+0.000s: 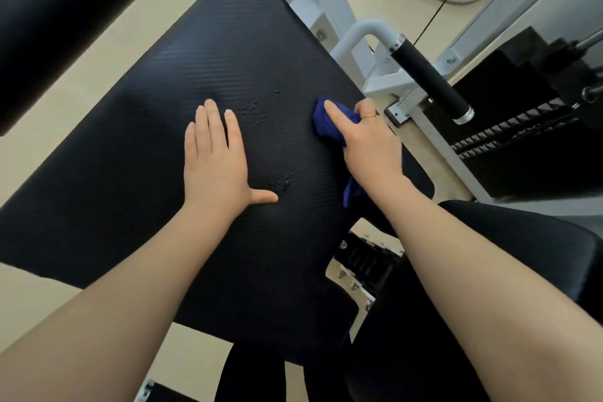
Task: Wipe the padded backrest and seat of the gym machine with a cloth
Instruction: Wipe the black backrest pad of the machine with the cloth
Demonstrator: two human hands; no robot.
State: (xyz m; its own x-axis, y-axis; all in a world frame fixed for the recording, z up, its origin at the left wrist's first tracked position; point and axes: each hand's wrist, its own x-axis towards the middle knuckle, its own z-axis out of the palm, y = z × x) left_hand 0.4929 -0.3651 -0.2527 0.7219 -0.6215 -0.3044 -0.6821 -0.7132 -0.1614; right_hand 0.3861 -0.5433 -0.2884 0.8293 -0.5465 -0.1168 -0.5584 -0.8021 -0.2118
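The large black padded backrest [182, 127], a rounded-corner rectangle of vinyl with a fine ribbed carbon-weave texture, fills the middle of the view and runs diagonally from lower left to upper right. Its surface has a dull sheen, and two small clusters of water droplets [254, 112] sit on it, one near the pad's middle and one a little below that.

Toward the pad's right edge lies a bunched dark blue cloth [329, 122], pressed against the vinyl. The right hand [368, 143] is closed around this cloth, forefinger stretched along its top, a thin gold ring [369, 115] on one curled finger; a tail of the cloth hangs out below the wrist.

The left hand [213, 157] rests flat on the pad's middle, fingers spread wide and thumb out sideways, holding nothing, just left of the droplets.

Beyond the pad's right edge stands the white steel frame [329, 3] with a black foam-grip handle [430, 81], and further right a black weight stack [522, 140]. A black cylindrical roller pad [58, 19] sits off the pad's upper-left side.
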